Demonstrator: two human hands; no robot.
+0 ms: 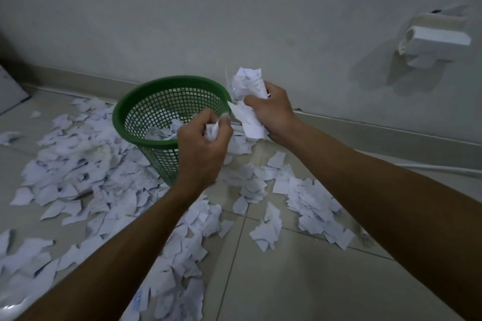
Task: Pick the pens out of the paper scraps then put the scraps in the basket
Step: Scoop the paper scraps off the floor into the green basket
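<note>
- The right hand [271, 112] grips a crumpled bundle of scraps [249, 91] just beside the green basket [156, 112] rim.
- The left hand [202, 148] pinches a small wad [212, 131] over the rim's near edge.
- More loose scraps [78, 164] litter the tiled floor [300, 281] around the basket, some inside.

The basket [146, 112] is green plastic, an open mesh wall under a smooth, slightly glossy rim. Around its foot and inside it lie paper scraps [78, 164], thin, matt white, torn at the edges and creased, some faintly marked with ink. Beside the basket's rim the left hand [200, 148] and right hand [271, 112] grip crumpled paper of the same kind. The floor tiles [300, 281] under the basket are smooth with a dull sheen. Behind the basket the wall [208, 8] looks matt and painted; the white fitting [435, 39] on it is probably plastic.
</note>
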